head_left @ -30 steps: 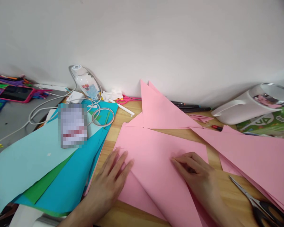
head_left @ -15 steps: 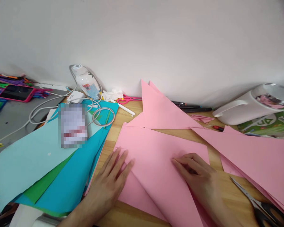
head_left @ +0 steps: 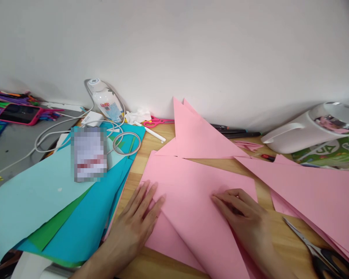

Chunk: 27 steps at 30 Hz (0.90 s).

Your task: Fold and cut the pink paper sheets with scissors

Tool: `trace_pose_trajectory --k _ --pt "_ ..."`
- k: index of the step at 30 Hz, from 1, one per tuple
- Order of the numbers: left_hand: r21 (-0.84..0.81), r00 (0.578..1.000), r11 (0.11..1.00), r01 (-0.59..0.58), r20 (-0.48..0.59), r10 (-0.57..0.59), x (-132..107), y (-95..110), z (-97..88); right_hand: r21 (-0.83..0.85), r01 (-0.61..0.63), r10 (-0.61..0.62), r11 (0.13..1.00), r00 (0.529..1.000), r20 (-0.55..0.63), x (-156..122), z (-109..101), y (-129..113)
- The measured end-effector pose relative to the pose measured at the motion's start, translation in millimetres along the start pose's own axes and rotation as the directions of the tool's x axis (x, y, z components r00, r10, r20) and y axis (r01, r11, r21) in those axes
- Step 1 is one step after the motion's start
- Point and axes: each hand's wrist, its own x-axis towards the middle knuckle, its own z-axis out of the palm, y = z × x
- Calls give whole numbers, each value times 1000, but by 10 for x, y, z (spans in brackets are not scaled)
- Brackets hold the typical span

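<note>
A large sheet of pink paper (head_left: pixel 189 193) lies before me, its upper layer curving over toward the front. My left hand (head_left: pixel 138 217) rests on its left side, fingers stretched out and spread. With thumb and fingertips pinched together, my right hand (head_left: pixel 241 217) grips the paper near the middle right. Part of the paper is hidden under this hand. Behind the sheet, a folded pink paper triangle (head_left: pixel 196 133) stands up toward the wall. More folded pink paper (head_left: pixel 314 193) lies to the right, with black-handled scissors (head_left: pixel 314 248) beside it.
Blue and green paper sheets (head_left: pixel 84 224) spread at the left, bearing a blurred-out device (head_left: pixel 90 155) and a white cable (head_left: pixel 126 133). At the back are a white bottle (head_left: pixel 107 102), pink scissors (head_left: pixel 157 122) and a white pen (head_left: pixel 151 133). A white jug (head_left: pixel 302 133) lies at the right.
</note>
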Motion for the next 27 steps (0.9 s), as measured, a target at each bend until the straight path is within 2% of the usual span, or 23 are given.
trace_pose_trajectory --k 8,13,19,24,27 --pt "33 999 999 -25 -37 26 68 0 -56 17 -27 27 999 1000 10 -3 -4 11" --pt "52 999 998 -38 -8 39 68 3 -49 9 -9 9 1000 1000 4 2 -10 10" --pt "58 999 998 -32 6 31 50 1 -36 -80 35 -36 996 999 -3 -15 -20 -16" --pt "24 1000 1000 -11 -10 11 55 6 -32 -192 69 -49 979 993 106 -78 -54 11" --pt "18 1000 1000 -12 -14 12 52 9 -23 -180 33 -13 983 994 110 -98 -72 13"
